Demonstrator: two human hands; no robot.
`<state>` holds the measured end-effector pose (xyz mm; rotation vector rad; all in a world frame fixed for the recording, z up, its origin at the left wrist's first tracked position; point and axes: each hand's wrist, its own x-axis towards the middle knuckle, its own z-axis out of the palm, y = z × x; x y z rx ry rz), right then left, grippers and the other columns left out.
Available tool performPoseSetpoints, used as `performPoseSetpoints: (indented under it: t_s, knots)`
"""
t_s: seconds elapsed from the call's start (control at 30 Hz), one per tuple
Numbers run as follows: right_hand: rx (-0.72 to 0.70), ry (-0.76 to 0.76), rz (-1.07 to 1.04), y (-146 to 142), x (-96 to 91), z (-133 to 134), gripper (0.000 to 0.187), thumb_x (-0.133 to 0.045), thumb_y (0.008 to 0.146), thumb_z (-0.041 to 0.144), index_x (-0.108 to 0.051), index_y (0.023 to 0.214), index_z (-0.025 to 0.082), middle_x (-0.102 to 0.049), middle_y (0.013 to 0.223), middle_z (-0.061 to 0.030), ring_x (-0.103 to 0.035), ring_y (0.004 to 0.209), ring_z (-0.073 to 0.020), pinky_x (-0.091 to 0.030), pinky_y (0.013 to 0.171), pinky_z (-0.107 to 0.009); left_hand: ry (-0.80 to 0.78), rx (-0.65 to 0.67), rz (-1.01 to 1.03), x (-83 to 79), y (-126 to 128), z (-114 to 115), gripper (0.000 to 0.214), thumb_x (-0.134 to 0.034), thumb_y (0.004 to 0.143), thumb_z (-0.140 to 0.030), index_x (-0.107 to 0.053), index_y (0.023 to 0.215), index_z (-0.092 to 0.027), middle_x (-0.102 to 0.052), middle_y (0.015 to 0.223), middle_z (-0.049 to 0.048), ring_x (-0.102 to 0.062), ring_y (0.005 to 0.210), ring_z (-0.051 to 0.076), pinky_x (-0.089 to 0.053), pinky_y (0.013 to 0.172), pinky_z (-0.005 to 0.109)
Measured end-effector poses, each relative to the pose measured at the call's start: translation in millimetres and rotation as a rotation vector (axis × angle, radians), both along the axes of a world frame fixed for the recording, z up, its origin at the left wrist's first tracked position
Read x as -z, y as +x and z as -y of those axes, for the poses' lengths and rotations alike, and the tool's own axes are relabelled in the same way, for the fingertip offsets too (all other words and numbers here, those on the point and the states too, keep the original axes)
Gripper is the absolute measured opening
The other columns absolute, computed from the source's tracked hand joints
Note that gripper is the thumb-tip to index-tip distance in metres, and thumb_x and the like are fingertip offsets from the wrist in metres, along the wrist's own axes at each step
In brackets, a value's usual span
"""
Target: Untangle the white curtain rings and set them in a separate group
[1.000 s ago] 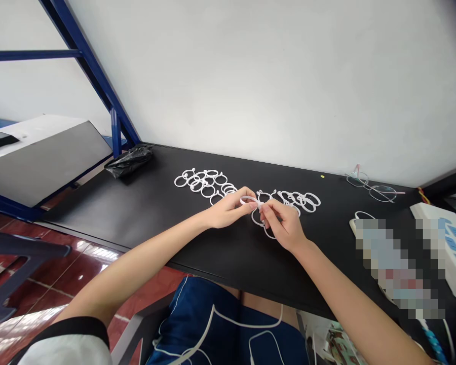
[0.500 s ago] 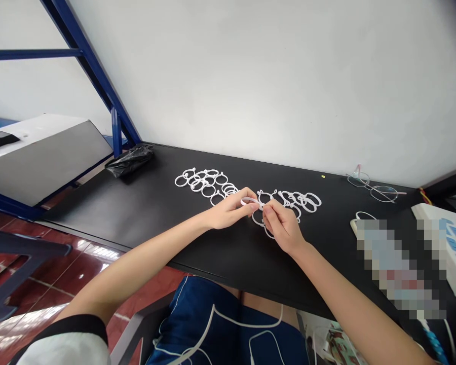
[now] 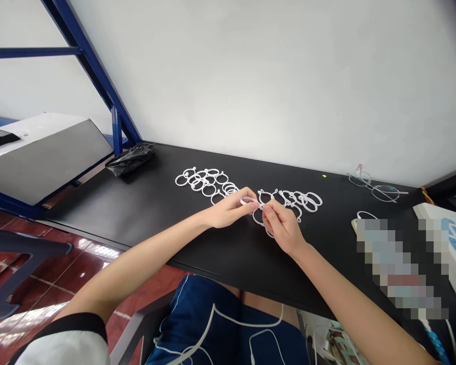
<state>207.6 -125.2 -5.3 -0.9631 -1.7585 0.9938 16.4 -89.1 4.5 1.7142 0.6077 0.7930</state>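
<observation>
Between my two hands, above the black tabletop, is a white plastic ring (image 3: 248,199) like a curtain ring. My left hand (image 3: 231,209) is closed on its left side, thumb below and fingers above. The fingers of my right hand (image 3: 283,223) pinch the ring's right end, where the detail is hidden by the fingertips. Several similar white rings (image 3: 209,190) lie in a cluster to the left, behind my left hand. More white rings (image 3: 309,202) lie behind and to the right of my right hand, some with small eyelets; my right hand partly covers others.
A crumpled black plastic bag (image 3: 131,159) lies at the table's far left, by a blue metal frame (image 3: 95,76). Eyeglasses (image 3: 383,192) rest against the wall at right. A blurred-out object (image 3: 399,268) and a white power strip (image 3: 450,243) are nearer. A white cable (image 3: 247,324) crosses my lap.
Almost nothing differs. Both hands keep the same hold on the ring, and the view has shifted very slightly.
</observation>
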Motion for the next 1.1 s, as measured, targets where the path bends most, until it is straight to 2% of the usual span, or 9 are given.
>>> performPoseSetpoints:
  t_s: [0.3, 0.53, 0.77, 0.9, 1.0, 1.1]
  knots:
    - [0.026, -0.001, 0.024, -0.5, 0.2, -1.8, 0.040, -0.040, 0.100, 0.050, -0.041, 0.070, 0.023, -0.036, 0.049, 0.0074, -0.031, 0.040, -0.0086, -0.030, 0.040, -0.024, 0.025, -0.014, -0.014, 0.0, 0.2, -0.6, 0.031, -0.047, 0.096, -0.048, -0.048, 0.096, -0.017, -0.047, 0.081, -0.0003, -0.048, 0.077, 0.013, -0.043, 0.074, 0.030]
    - [0.094, 0.109, 0.133, 4.2, 1.6, -6.3, 0.039, -0.042, 0.100, 0.047, -0.043, 0.070, 0.022, -0.038, 0.050, 0.0060, -0.034, 0.044, -0.0094, -0.030, 0.044, -0.025, 0.095, -0.038, -0.075, -1.9, -1.1, -2.0, 0.031, -0.047, 0.095, -0.049, -0.048, 0.099, -0.018, -0.048, 0.079, -0.0014, -0.042, 0.070, 0.011, -0.039, 0.068, 0.027]
    - [0.144, 0.151, 0.204, 4.9, -0.4, -6.5, 0.042, -0.043, 0.099, 0.047, -0.042, 0.066, 0.022, -0.040, 0.050, 0.0054, -0.036, 0.045, -0.0097, -0.031, 0.046, -0.026, 0.206, -0.071, -0.149, -4.7, -3.6, -3.3, 0.026, -0.049, 0.096, -0.044, -0.048, 0.102, -0.018, -0.056, 0.085, 0.0012, -0.050, 0.077, 0.013, -0.042, 0.077, 0.029]
    - [0.153, 0.156, 0.209, 5.0, 0.5, -6.9, 0.042, -0.043, 0.099, 0.047, -0.041, 0.066, 0.022, -0.040, 0.049, 0.0055, -0.035, 0.044, -0.0098, -0.031, 0.046, -0.026, 0.264, -0.087, -0.185, -4.7, -4.1, -3.9, 0.028, -0.051, 0.095, -0.045, -0.048, 0.104, -0.019, -0.055, 0.084, 0.0009, -0.051, 0.077, 0.014, -0.044, 0.076, 0.029]
    - [0.167, 0.159, 0.216, 5.5, 1.2, -8.0, 0.041, -0.044, 0.099, 0.046, -0.040, 0.065, 0.022, -0.039, 0.049, 0.0056, -0.035, 0.044, -0.0101, -0.031, 0.045, -0.026, 0.352, -0.122, -0.260, -4.2, -4.5, -3.9, 0.029, -0.052, 0.093, -0.045, -0.049, 0.105, -0.019, -0.056, 0.086, 0.0018, -0.052, 0.079, 0.015, -0.045, 0.075, 0.029]
    - [0.190, 0.155, 0.204, 6.1, 1.3, -9.4, 0.042, -0.044, 0.099, 0.046, -0.040, 0.065, 0.022, -0.039, 0.049, 0.0053, -0.036, 0.044, -0.0102, -0.031, 0.045, -0.027, 0.530, -0.164, -0.394, -2.4, -4.2, -5.0, 0.032, -0.055, 0.091, -0.045, -0.052, 0.107, -0.018, -0.059, 0.091, 0.0048, -0.054, 0.083, 0.018, -0.045, 0.076, 0.031]
